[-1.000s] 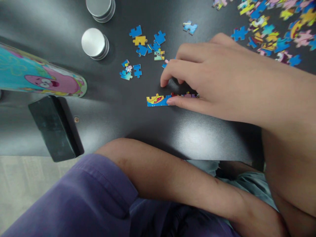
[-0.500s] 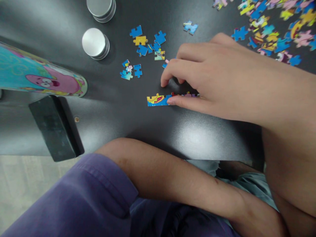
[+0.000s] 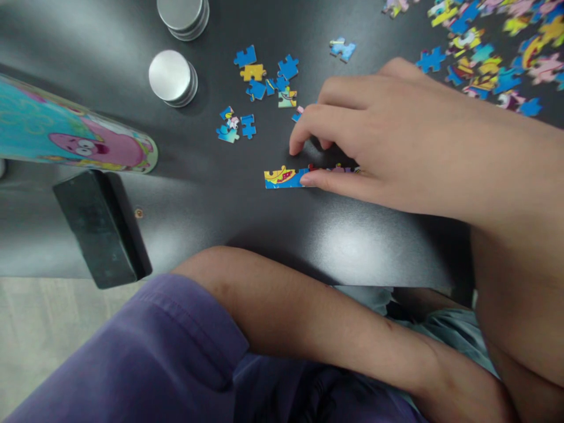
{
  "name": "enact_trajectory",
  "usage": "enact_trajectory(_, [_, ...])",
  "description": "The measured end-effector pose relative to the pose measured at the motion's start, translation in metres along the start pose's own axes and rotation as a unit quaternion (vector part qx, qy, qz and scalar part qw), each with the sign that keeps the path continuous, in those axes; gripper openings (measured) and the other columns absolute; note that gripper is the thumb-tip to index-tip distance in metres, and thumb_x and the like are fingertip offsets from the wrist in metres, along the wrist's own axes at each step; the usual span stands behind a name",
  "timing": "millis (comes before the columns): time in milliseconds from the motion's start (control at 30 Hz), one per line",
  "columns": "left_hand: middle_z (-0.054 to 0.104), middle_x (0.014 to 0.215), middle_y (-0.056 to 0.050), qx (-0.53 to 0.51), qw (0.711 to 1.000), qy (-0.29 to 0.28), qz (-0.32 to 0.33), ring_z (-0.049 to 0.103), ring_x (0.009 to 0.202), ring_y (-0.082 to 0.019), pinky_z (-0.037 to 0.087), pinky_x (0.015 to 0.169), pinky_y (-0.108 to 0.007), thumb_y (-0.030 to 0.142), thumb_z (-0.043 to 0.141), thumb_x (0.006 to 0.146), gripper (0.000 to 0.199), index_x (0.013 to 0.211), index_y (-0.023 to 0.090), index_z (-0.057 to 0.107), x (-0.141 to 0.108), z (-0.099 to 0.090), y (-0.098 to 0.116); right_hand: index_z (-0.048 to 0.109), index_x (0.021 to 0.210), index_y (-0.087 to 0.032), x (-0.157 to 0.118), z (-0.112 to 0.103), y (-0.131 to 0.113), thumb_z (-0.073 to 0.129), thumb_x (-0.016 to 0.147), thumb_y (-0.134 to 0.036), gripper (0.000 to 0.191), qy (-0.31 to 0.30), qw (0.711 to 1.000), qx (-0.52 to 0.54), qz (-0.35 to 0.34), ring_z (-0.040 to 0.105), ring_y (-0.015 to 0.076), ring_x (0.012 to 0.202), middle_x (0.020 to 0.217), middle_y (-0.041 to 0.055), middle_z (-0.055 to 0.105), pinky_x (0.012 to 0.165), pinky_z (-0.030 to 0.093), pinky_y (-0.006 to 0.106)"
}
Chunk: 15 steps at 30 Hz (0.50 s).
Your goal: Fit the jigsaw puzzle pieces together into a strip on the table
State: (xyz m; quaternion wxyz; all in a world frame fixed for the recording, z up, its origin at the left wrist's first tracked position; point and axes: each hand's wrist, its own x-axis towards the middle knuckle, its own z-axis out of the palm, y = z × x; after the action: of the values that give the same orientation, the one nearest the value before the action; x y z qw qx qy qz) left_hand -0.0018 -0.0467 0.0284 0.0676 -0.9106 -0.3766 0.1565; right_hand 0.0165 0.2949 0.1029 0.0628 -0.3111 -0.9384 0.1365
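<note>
My right hand reaches in from the right, palm down over the dark table. Its thumb lies along a narrow strip of joined jigsaw puzzle pieces, blue with a yellow and red picture and a straight lower edge. The thumb hides part of the strip. The index finger arches above it, apart from the thumb, with no piece visible between them. Under the fingers the view is partly hidden. A small piece peeks out beside the knuckles. My left forearm crosses the bottom below a purple sleeve; my left hand is out of view.
Several loose blue and yellow pieces lie beyond the strip, with a small cluster to their left. A large pile of pieces spreads at upper right. At left are round metal tins, a cartoon-printed canister and a black phone.
The whole view has shifted slightly to the left, so everything sits a little further right. My right hand keeps its pose on the strip.
</note>
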Motion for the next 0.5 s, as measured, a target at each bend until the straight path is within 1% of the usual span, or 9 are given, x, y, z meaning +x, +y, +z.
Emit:
enact_trajectory(167, [0.074,0.091,-0.004,0.035,0.999,0.004,0.006,0.087,0.098,-0.035,0.047,0.041,-0.05,0.051,0.071,0.078,0.013,0.068,0.054,0.077,-0.004,0.001,-0.006,0.078,0.154,-0.029,-0.001,-0.001,0.0,0.07,0.124,-0.048,0.036,0.004,1.0,0.008,0.003,0.082,0.0398,0.133,0.15,0.0107,0.08,0.114,0.052,0.057])
enact_trajectory(233, [0.074,0.09,-0.004,0.048,0.999,0.004,0.007,0.087,0.097,-0.035,0.046,0.04,-0.05,0.051,0.071,0.078,0.013,0.067,0.054,0.076,-0.001,0.002,-0.002,0.078,0.155,-0.029,-0.001,-0.001,0.0,0.07,0.125,-0.048,0.037,0.004,1.0,0.006,0.002,0.083,0.0407,0.133,0.149,0.0112,0.08,0.114,0.053,0.057])
enact_trajectory(300, [0.074,0.091,-0.004,0.062,0.998,0.015,0.001,0.087,0.096,-0.035,0.046,0.039,-0.05,0.052,0.07,0.078,0.012,0.067,0.054,0.076,0.007,0.002,0.01,0.078,0.156,-0.028,0.0,-0.002,-0.001,0.068,0.125,-0.048,0.037,0.001,1.0,0.0,0.003,0.083,0.0417,0.134,0.149,0.0121,0.08,0.114,0.053,0.057])
enact_trajectory(333, [0.074,0.091,-0.004,0.069,0.997,0.038,-0.001,0.086,0.095,-0.035,0.045,0.039,-0.05,0.053,0.07,0.077,0.012,0.067,0.054,0.077,0.012,0.003,0.018,0.077,0.156,-0.029,0.0,-0.002,-0.001,0.068,0.126,-0.048,0.037,0.0,1.0,-0.003,0.003,0.082,0.0418,0.134,0.149,0.0123,0.08,0.114,0.053,0.057])
enact_trajectory(367, [0.074,0.091,-0.004,0.074,0.994,0.075,0.001,0.086,0.093,-0.035,0.044,0.038,-0.05,0.055,0.07,0.077,0.012,0.068,0.055,0.077,0.017,0.003,0.027,0.077,0.155,-0.029,0.0,-0.002,-0.002,0.068,0.126,-0.047,0.036,-0.003,1.0,-0.004,0.005,0.082,0.0418,0.135,0.149,0.0124,0.08,0.114,0.053,0.057])
enact_trajectory(433, [0.073,0.091,-0.005,0.076,0.983,0.166,0.02,0.085,0.089,-0.035,0.039,0.036,-0.05,0.061,0.068,0.077,0.013,0.072,0.055,0.08,0.029,0.005,0.043,0.077,0.155,-0.029,0.0,-0.003,-0.002,0.069,0.126,-0.046,0.035,-0.006,1.0,-0.004,0.005,0.081,0.0416,0.136,0.151,0.0124,0.079,0.115,0.053,0.058])
enact_trajectory(467, [0.073,0.091,-0.005,0.074,0.975,0.208,0.035,0.083,0.086,-0.035,0.033,0.035,-0.051,0.065,0.067,0.077,0.017,0.073,0.055,0.081,0.034,0.007,0.05,0.076,0.154,-0.028,-0.001,-0.003,-0.002,0.069,0.126,-0.046,0.035,-0.006,1.0,-0.003,0.004,0.081,0.0417,0.137,0.151,0.0124,0.079,0.115,0.053,0.058])
enact_trajectory(500, [0.072,0.091,-0.006,0.071,0.967,0.24,0.05,0.081,0.082,-0.035,0.024,0.033,-0.051,0.07,0.064,0.078,0.023,0.074,0.055,0.081,0.039,0.01,0.056,0.076,0.154,-0.028,-0.001,-0.003,-0.002,0.069,0.126,-0.046,0.034,-0.004,1.0,-0.003,0.003,0.081,0.0418,0.137,0.151,0.0123,0.078,0.115,0.053,0.058])
